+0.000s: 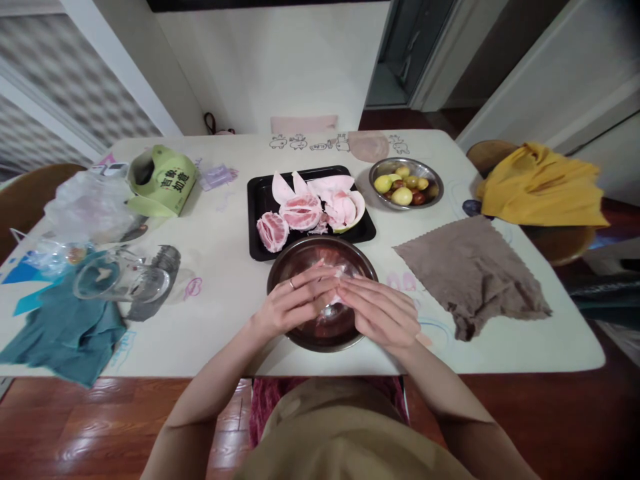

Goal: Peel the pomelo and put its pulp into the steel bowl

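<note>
So both hands meet right over the round stainless steel bowl (280, 267) at the near edge of the white table (225, 233). The small pale pink pomelo piece (336, 297) sits between them, equally close to each: the left hand (295, 303) and right hand (383, 313) are curled, fingertips pinching it from either side. It's mostly hidden, so can't tell which way it runs. Black rectangular tray (256, 220) sits just behind the bowl.

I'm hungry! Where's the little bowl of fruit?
In the head view, the fruit bowl sits toward the far right of the table, beside the black tray and behind the brown cloth.
</note>
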### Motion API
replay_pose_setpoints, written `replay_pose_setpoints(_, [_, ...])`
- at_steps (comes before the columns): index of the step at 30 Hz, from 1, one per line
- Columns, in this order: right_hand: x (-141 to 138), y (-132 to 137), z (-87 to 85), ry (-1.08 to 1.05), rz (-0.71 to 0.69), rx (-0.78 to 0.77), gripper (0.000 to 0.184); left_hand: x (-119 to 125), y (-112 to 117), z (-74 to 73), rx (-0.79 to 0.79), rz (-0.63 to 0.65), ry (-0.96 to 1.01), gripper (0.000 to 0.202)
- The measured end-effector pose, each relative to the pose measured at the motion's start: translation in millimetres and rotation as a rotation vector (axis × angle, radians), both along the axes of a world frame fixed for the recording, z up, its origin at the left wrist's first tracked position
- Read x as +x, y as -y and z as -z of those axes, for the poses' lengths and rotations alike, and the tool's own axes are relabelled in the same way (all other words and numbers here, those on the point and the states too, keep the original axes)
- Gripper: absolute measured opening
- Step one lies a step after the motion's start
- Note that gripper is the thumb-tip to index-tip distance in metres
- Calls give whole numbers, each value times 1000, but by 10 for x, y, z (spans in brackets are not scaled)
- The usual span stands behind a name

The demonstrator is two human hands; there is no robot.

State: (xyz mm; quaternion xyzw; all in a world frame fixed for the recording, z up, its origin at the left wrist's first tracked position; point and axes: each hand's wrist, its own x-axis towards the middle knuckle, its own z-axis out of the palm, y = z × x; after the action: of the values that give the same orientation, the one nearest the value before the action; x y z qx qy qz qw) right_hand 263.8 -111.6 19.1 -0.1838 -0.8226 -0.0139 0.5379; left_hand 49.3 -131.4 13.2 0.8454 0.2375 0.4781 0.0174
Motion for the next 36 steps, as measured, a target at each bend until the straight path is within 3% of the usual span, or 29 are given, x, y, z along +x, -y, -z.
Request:
replay_pose_setpoints(4, [-95, 7, -20, -164, -24, -118, 40, -28, 12, -92, 119, -13, -122, 25])
replay_pose_setpoints(8, [-108, -28, -42, -230, -74, -203, 40, -50, 3, -76, 151, -8, -127, 24])
replay_pose_setpoints(12, [-78, -91, -34, -99, -105, -76, 31, -61, -21, 38, 18, 10, 22, 37])
replay_pose_setpoints(17, [-49, -93, 13, 88, 9, 39, 41, -23, -56, 94, -74, 34, 112, 41])
replay_pose_setpoints(26, [-18, -50, -6, 261, 93, 116, 34, 53, -7, -5, -182, -255, 34, 45])
replay_pose_setpoints(31, [-54, -89, 44, 121, 37, 9, 42, 34, -20, 19, -201, -193, 52, 49])
replay_pose_setpoints(36, [-122, -143, 58, 38, -40, -148, 46, 20, -46, 23, -268, -223, 109, 45])
